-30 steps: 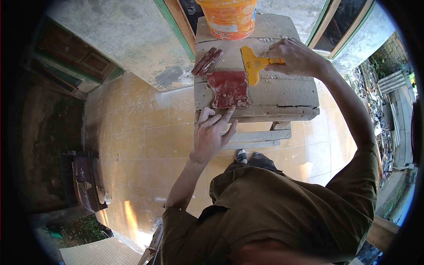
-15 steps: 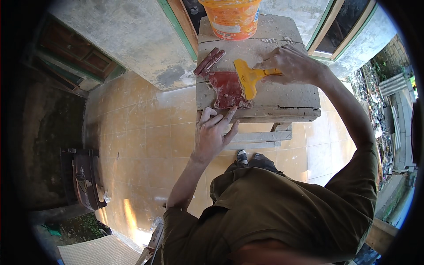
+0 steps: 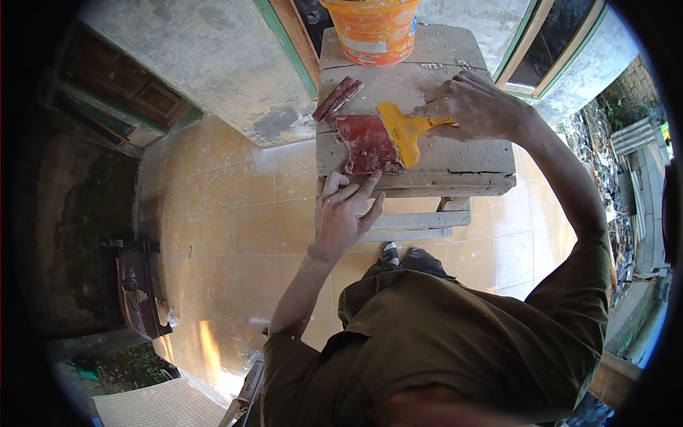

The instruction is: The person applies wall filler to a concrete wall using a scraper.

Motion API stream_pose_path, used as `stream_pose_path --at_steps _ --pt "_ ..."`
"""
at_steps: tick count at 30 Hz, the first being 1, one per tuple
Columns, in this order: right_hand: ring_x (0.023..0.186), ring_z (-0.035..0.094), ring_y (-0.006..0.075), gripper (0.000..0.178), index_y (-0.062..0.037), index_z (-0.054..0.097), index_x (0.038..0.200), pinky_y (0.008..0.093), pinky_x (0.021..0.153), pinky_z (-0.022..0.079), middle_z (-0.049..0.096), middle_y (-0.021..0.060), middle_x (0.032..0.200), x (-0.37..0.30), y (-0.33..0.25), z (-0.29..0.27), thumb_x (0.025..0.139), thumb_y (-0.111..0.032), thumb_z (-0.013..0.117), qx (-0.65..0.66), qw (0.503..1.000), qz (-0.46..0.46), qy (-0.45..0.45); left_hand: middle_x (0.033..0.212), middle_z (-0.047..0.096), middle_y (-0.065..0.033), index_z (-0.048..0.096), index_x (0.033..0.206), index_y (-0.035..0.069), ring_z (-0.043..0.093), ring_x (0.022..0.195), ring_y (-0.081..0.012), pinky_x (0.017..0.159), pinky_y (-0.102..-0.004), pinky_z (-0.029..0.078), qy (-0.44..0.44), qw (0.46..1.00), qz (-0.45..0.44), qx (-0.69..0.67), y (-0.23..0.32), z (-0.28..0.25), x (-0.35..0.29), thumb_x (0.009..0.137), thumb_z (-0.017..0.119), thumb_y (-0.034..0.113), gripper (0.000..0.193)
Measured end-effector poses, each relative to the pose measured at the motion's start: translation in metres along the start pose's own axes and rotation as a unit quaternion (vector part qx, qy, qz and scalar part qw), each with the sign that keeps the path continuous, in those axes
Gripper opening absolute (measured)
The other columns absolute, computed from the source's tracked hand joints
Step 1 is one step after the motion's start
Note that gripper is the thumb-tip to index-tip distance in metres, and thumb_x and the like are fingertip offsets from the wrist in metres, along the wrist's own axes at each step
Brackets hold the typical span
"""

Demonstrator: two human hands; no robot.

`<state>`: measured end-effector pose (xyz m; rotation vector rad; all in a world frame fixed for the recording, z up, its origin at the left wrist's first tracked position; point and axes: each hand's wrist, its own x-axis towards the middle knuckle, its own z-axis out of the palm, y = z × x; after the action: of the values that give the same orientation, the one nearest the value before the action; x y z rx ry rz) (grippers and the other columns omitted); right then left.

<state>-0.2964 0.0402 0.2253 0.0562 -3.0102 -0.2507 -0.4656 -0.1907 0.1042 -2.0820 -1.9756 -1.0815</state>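
My right hand grips the handle of a yellow plastic scraper above the wooden bench top. Its broad blade meets the right side of a flat dark red plate, which is smeared with pale residue and has a curved left edge. Against the plate's near edge rests the extended index fingertip of my left hand; the other fingers are apart, some bent, and they hold nothing. Beyond the plate, at the bench's left edge, lie narrow dark red strips, side by side.
An orange bucket stands at the far end of the worn wooden bench. Pale crumbs dot the bench top. Yellowish tiles cover the floor below. A grey wall rises at the left, and a dark chair-like object stands near it.
The yellow scraper has shifted slightly toward me, with its blade tilted differently against the red plate. My left hand and the plate look unmoved.
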Motion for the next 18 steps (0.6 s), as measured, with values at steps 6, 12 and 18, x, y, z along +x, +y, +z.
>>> stream_pose_path --at_steps 6,12,18 --pt "0.091 0.068 0.0210 0.039 -0.0153 0.068 0.119 0.0352 0.092 0.053 0.071 0.0048 0.096 -0.007 -0.004 0.005 0.087 -0.036 0.070 0.012 1.000 0.005 0.021 0.065 0.058 -0.0040 0.068 0.121 0.005 0.049 0.080 -0.0215 0.075 -0.0342 0.044 0.012 1.000 0.008 0.008 0.003 -0.002 0.000 0.083 0.072 0.020 0.041" --pt "0.062 0.065 0.0179 0.036 -0.0075 0.071 0.110 0.0337 0.063 0.057 0.073 0.0062 0.085 -0.035 -0.008 -0.004 0.085 -0.033 0.073 0.095 0.981 0.143 0.092 0.066 0.058 -0.0037 0.071 0.116 0.006 0.049 0.077 -0.0216 0.074 -0.0344 0.043 0.027 1.000 0.007 0.011 0.013 -0.001 -0.002 0.082 0.073 0.019 0.036" --pt "0.053 0.063 0.0118 0.030 -0.0071 0.071 0.106 0.0300 0.049 0.053 0.070 0.0046 0.083 -0.083 -0.044 -0.005 0.082 -0.022 0.077 0.017 0.960 0.159 0.228 0.069 0.058 -0.0021 0.075 0.104 0.009 0.051 0.075 -0.0210 0.073 -0.0355 0.043 0.072 0.997 0.027 0.001 0.015 0.011 -0.001 0.077 0.079 0.019 0.029"
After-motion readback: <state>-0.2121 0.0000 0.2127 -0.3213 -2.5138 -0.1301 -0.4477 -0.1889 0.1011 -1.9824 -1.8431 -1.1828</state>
